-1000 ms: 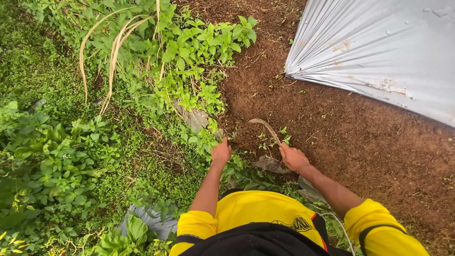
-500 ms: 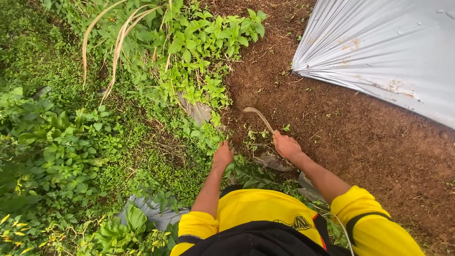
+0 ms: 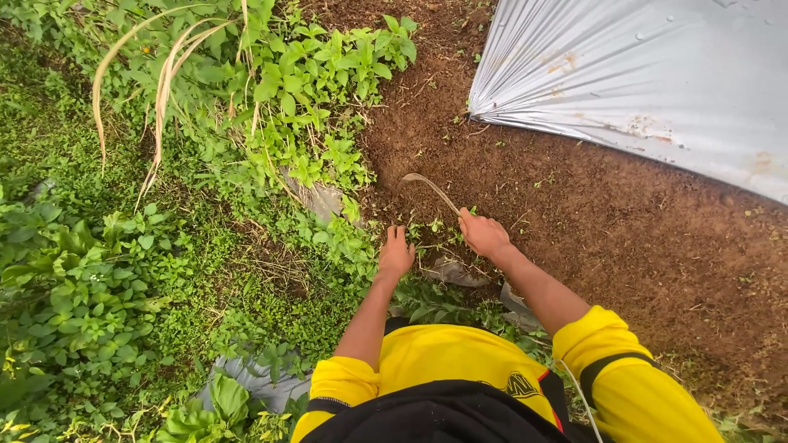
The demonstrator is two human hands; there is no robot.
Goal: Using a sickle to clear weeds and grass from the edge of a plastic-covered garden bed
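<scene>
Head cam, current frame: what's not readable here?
- Sickle handle: hidden inside the right hand.
- Left hand fingertips: buried in the weeds; a grasp cannot be confirmed.
- Silver plastic sheet: cut off by the top and right edges.
- Feet: mostly covered by leaves.

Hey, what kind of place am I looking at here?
Most likely a farm plot or vegetable garden outdoors. Bare tilled brown soil lies beside a silver plastic sheet and a strip of leafy weeds. The right hand holds a small curved sickle; the left hand is down among low plants.
</scene>
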